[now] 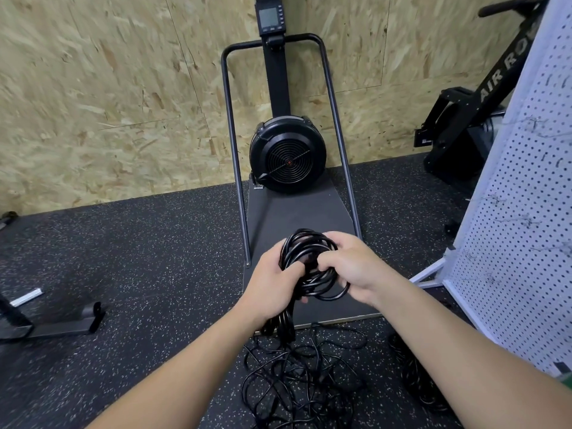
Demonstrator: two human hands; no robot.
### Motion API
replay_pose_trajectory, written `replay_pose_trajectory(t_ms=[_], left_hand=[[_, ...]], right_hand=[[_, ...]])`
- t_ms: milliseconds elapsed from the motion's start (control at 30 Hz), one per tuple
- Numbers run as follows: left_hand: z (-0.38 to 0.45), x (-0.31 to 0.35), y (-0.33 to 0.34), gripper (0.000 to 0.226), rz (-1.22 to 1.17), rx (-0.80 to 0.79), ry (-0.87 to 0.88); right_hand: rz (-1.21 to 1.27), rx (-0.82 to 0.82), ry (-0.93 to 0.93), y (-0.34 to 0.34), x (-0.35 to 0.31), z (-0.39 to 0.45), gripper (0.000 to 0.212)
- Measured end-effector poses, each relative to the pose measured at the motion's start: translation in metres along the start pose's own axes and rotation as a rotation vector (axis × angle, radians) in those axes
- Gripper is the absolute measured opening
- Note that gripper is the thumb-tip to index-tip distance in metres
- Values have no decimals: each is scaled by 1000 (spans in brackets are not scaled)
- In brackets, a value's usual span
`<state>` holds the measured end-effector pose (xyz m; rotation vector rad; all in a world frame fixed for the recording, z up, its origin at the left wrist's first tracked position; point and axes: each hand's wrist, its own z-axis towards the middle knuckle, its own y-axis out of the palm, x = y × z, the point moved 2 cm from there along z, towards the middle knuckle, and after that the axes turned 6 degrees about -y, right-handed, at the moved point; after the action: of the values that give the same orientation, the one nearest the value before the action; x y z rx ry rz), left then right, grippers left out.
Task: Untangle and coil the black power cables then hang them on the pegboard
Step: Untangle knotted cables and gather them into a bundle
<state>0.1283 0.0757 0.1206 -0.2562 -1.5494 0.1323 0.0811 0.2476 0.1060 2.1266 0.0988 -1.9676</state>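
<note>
A coil of black power cable [305,247] is held up in front of me by both hands. My left hand [274,281] grips the coil's left side, with cable ends hanging down below it. My right hand [351,266] holds the right side, fingers curled round the loops. A tangled heap of black cables [301,376] lies on the floor under my arms. Another dark coil [414,373] lies on the floor by the foot of the white pegboard [526,230], which stands at the right.
A black fan machine [288,154] with a metal frame and a flat base stands straight ahead against the chipboard wall. An air rower [483,97] leans at the back right. A black metal foot [66,322] lies at the left on the speckled rubber floor.
</note>
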Motion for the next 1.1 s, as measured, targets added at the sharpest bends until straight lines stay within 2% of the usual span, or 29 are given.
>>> replay_pose_trajectory(t_ms=[100,200,400,567,700,900,1000,1100], left_hand=[[1,-2,6,27,-22,9,-52],[2,-4,7,22,-31,41,-68],[4,-9,-2,18,-73,28,-97],[7,-13,-4,16,-110,15,-125],[9,-18,-1,13,-157,64,-145],[12,-21,-1,13,-179,147,-85],[10,-18,1,11,-260,72,-102],[6,-16,5,17,-377,-61,-187]], right_hand=[[2,123,-79,2,1,1,65],[-9,164,-137,5,4,-1,67],[-29,78,-164,2,1,-2,32],[-21,98,-144,3,7,1,23],[-199,81,-190,1,3,1,20],[-320,67,-167,0,2,3,13],[-491,43,-178,-4,-5,1,23],[-648,59,-249,-11,-10,0,7]])
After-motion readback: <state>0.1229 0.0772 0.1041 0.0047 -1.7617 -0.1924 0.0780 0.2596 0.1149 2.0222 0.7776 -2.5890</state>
